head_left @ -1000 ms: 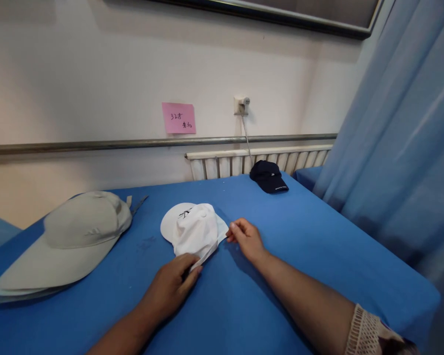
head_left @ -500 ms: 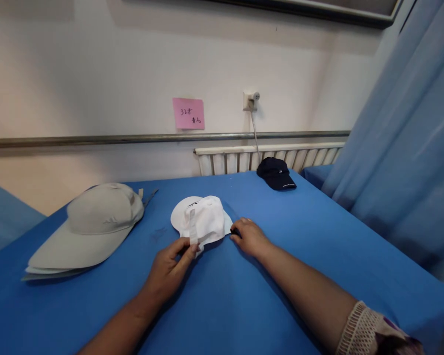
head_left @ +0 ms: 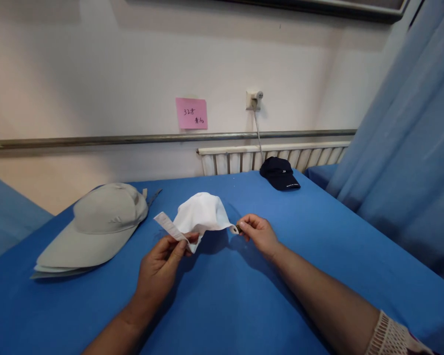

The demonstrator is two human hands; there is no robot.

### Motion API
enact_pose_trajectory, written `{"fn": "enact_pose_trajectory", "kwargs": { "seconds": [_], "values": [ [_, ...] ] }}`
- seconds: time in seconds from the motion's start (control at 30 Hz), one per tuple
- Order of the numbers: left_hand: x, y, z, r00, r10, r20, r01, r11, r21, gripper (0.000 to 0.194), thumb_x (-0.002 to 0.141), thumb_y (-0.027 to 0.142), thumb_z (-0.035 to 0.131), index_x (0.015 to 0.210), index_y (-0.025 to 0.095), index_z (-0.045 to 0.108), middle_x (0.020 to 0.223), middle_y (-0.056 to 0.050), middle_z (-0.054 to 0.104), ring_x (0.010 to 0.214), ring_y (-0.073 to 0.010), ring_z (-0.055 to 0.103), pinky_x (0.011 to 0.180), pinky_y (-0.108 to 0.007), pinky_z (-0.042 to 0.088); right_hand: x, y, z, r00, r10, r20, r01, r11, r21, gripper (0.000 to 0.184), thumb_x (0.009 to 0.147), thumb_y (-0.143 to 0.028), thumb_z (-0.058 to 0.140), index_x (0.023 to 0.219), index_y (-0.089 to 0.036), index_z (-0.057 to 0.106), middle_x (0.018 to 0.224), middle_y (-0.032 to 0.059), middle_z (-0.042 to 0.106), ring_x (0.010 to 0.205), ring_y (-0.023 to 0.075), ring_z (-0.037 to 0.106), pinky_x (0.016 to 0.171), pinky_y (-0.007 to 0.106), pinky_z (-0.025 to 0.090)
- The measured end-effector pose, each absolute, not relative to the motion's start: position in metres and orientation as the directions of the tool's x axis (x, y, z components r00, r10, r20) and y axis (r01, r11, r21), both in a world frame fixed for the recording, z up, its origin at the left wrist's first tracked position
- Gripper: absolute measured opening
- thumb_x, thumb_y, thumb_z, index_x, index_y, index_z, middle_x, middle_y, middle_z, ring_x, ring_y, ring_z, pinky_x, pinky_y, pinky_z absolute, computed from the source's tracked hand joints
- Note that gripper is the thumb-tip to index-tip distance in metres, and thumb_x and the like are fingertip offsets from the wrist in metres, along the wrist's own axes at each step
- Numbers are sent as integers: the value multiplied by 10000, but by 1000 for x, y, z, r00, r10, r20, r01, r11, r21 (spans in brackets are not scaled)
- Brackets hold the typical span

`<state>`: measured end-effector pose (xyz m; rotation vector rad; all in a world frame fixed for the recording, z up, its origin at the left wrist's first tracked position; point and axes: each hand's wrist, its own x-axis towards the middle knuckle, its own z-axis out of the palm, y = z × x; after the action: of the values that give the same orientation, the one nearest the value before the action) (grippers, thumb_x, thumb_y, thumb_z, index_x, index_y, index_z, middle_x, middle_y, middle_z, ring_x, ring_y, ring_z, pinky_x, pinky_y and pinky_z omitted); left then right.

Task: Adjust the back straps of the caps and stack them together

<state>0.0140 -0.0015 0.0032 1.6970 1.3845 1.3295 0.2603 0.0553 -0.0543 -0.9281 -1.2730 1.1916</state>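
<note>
- Holds the white fabric cap [head_left: 202, 209] between both hands, open edge toward the camera and crown up, over the middle of the flat surface covered in plain blue cloth [head_left: 222, 296].
- Grips the cap's near left edge with the left hand [head_left: 157, 273], thumb pressed against bent fingers where the flat white strap [head_left: 169, 225] begins; leaves the free end of that strap sticking out up and to the left.
- Pinches, with thumb and index of the right hand [head_left: 261, 235], a small dark piece [head_left: 239, 228] at the cap's right corner, just beside a little round hole; curls the other fingers in below.
- Wears a cream openwork sleeve cuff [head_left: 388, 335] on the right arm.
- Has a large pale grey cap [head_left: 105, 212] lying at left, brim toward the lower left over more layered brims, with a narrow dark strap [head_left: 154, 197] behind.
- Has a navy blue cap with small white marks [head_left: 277, 172] resting at the far right, near the white ribbed radiator [head_left: 240, 161].
- Faces a pale wall [head_left: 133, 64] bearing a long metal rail [head_left: 133, 139], a square pink handwritten note [head_left: 191, 113] and a white socket [head_left: 252, 100] with plug and cord; shows a light blue curtain [head_left: 403, 148] at right.
</note>
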Motion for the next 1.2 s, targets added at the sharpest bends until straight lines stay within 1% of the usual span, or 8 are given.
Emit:
{"fn": "enact_pose_trajectory", "kwargs": {
  "seconds": [0.1,0.2,0.33,0.5,0.77,1.0,1.1,1.2],
  "values": [
    [14,-7,0,19,923,385,395,-361,845,239,865,404,652,966,207,743,981,-69,778,893,-232,725,799,-344,593,253,48,-50,-153,977,147,-211,113,-971,305,771,-471,715,756,-176,639,631,-8,625,525,100,499,523,230,372],
    [16,-10,-3,181,887,426,434,-461,774,178,872,337,639,968,235,749,999,-57,777,964,-238,723,896,-375,573,246,45,-52,-182,975,128,-229,85,-970,321,751,-475,740,731,-172,635,628,-8,624,532,93,499,534,230,373],
    [23,-11,-2,366,862,352,466,-497,732,197,915,294,557,949,227,738,894,-49,762,817,-200,723,744,-313,582,244,46,-55,-170,977,132,-226,92,-970,327,745,-477,759,736,-170,647,615,-21,610,523,80,471,532,226,361],
    [26,-6,-3,378,876,300,455,-458,763,185,931,303,543,890,188,683,808,-34,717,728,-163,679,676,-263,540,241,42,-56,-219,969,113,-293,45,-955,350,727,-493,787,781,-169,666,615,-26,611,520,88,512,521,228,407],
    [19,-4,-12,296,878,376,489,-477,731,252,976,349,490,937,191,682,804,-24,703,704,-148,664,659,-248,535,234,35,-59,-304,946,111,-446,-39,-894,292,717,-406,821,828,-174,682,697,2,682,578,110,604,580,260,508],
    [14,-7,-13,270,736,620,551,-647,528,226,953,247,534,1087,206,710,998,-58,755,918,-192,709,863,-295,556,235,28,-53,-318,920,228,-380,97,-920,308,701,-340,815,958,-214,699,863,24,705,784,158,654,758,339,541],
    [14,-6,-13,282,704,652,547,-676,493,247,945,216,537,1124,217,706,1087,-67,748,1023,-204,699,946,-317,541,236,23,-50,-287,900,330,-204,279,-938,221,769,-231,729,985,-220,683,908,24,666,804,148,635,778,327,534],
    [16,-5,-12,311,692,651,534,-694,483,241,933,208,547,1104,221,716,1116,-72,745,1050,-210,697,955,-315,544,238,19,-45,-331,807,488,56,533,-844,216,821,-107,622,994,-225,677,971,27,627,842,142,613,813,319,526]
  ]
}}
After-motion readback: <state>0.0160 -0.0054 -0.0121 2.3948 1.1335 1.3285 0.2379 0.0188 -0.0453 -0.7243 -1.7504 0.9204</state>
